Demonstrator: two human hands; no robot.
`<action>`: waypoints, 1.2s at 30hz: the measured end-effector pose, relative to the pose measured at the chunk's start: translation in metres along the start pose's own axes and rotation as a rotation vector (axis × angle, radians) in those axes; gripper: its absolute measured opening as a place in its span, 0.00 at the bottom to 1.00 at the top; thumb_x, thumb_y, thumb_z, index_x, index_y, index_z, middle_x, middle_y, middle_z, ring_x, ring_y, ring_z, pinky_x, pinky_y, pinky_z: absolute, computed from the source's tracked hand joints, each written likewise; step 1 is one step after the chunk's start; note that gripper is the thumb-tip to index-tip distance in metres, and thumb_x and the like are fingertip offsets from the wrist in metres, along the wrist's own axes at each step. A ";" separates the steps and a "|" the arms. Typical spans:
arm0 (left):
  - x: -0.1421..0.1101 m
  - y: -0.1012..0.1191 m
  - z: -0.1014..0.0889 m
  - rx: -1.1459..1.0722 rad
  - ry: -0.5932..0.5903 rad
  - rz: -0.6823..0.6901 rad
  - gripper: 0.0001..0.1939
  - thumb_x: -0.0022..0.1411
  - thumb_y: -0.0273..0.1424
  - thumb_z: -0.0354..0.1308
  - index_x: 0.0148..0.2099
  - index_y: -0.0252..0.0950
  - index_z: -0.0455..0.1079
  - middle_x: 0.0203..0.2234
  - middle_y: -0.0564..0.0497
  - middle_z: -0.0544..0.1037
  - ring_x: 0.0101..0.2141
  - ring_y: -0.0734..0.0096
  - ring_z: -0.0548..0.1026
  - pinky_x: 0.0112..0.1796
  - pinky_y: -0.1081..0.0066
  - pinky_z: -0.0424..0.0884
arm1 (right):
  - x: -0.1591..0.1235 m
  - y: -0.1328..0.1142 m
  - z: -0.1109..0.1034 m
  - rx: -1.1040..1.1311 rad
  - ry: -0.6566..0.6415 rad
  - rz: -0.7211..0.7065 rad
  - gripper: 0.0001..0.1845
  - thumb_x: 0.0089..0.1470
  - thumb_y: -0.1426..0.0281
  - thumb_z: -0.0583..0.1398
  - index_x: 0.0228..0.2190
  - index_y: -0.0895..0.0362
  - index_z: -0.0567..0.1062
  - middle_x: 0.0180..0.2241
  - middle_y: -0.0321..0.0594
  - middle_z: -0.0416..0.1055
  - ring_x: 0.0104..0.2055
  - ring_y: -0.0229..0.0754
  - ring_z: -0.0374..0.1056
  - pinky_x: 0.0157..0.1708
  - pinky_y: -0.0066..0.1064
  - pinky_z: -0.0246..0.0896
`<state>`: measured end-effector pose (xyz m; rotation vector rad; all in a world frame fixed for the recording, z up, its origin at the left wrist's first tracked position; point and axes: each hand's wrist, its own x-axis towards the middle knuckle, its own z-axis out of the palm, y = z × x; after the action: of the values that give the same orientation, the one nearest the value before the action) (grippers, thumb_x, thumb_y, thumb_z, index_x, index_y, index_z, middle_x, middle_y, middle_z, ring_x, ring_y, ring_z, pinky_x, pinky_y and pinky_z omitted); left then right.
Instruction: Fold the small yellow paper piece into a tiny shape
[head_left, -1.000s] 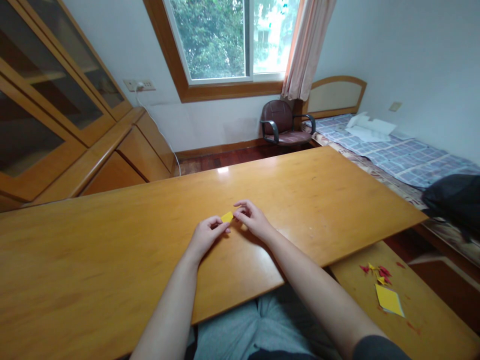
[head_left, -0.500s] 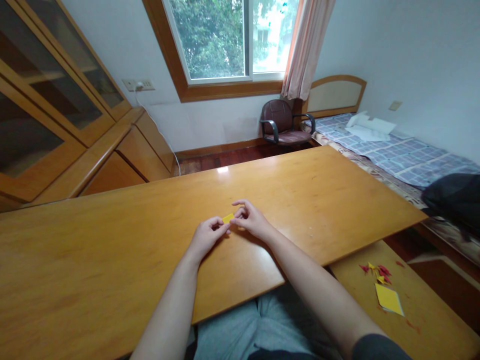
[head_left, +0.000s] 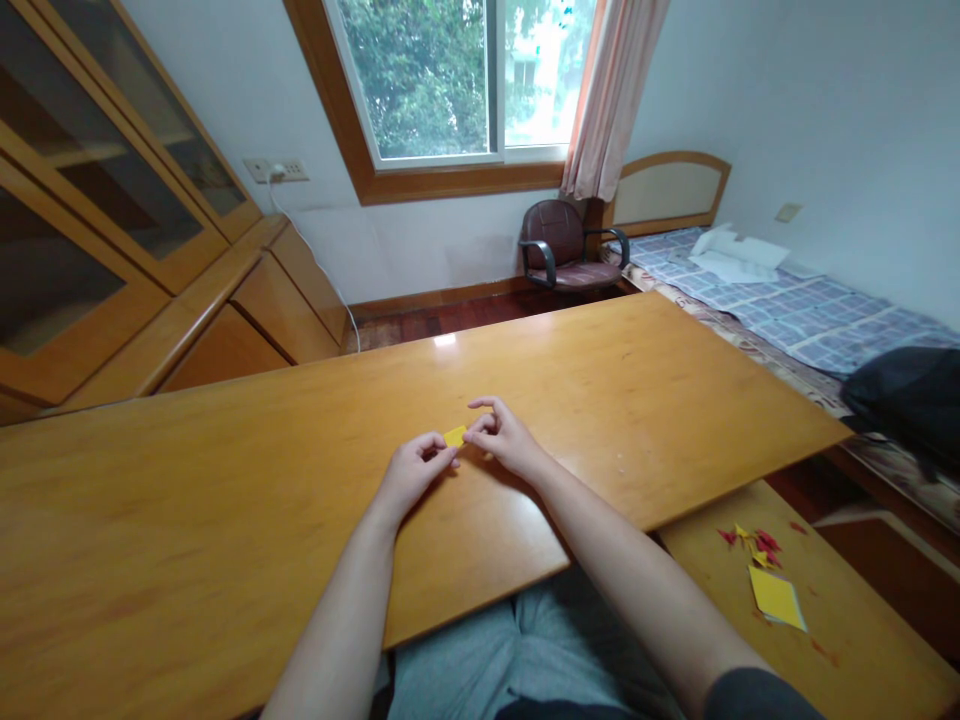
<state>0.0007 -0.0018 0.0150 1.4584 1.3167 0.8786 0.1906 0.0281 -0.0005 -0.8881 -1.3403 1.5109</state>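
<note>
A small yellow piece of paper (head_left: 454, 436) lies between my two hands on the wooden table (head_left: 225, 480), near its middle. My left hand (head_left: 412, 470) pinches its near left end with curled fingers. My right hand (head_left: 502, 437) pinches its right end with thumb and fingertips, the index finger raised a little. Most of the paper is hidden by my fingers.
A lower wooden bench (head_left: 840, 620) at the right carries a yellow paper sheet (head_left: 777, 597) and small red and yellow folded bits (head_left: 756, 546). Cabinets (head_left: 112, 250) stand at the left, a chair (head_left: 562, 250) under the window, a bed (head_left: 810, 310) at the right.
My right fingers have shifted slightly along the yellow paper, closing in on it. The paper shows a little less. My left hand has barely moved.
</note>
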 end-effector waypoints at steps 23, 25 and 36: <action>0.001 -0.004 -0.002 -0.014 -0.025 0.037 0.15 0.61 0.41 0.56 0.29 0.35 0.73 0.25 0.48 0.81 0.28 0.66 0.78 0.36 0.69 0.71 | 0.002 0.002 -0.001 0.035 0.017 -0.003 0.25 0.47 0.66 0.67 0.46 0.54 0.65 0.25 0.28 0.72 0.23 0.32 0.63 0.24 0.24 0.54; 0.001 -0.003 -0.002 -0.016 -0.032 0.039 0.16 0.61 0.42 0.56 0.29 0.35 0.73 0.25 0.48 0.81 0.28 0.66 0.78 0.36 0.69 0.71 | 0.002 0.003 -0.001 0.038 0.015 0.000 0.26 0.47 0.66 0.67 0.46 0.55 0.65 0.25 0.28 0.72 0.23 0.33 0.63 0.24 0.24 0.54; -0.001 0.003 -0.001 0.061 -0.027 0.030 0.16 0.57 0.44 0.62 0.28 0.36 0.73 0.24 0.49 0.81 0.28 0.66 0.77 0.34 0.70 0.69 | 0.001 0.002 0.000 0.047 0.006 0.009 0.24 0.48 0.66 0.67 0.45 0.55 0.65 0.26 0.28 0.72 0.23 0.32 0.63 0.22 0.23 0.54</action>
<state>0.0002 -0.0029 0.0182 1.5360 1.3148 0.8418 0.1898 0.0286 -0.0027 -0.8694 -1.2924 1.5390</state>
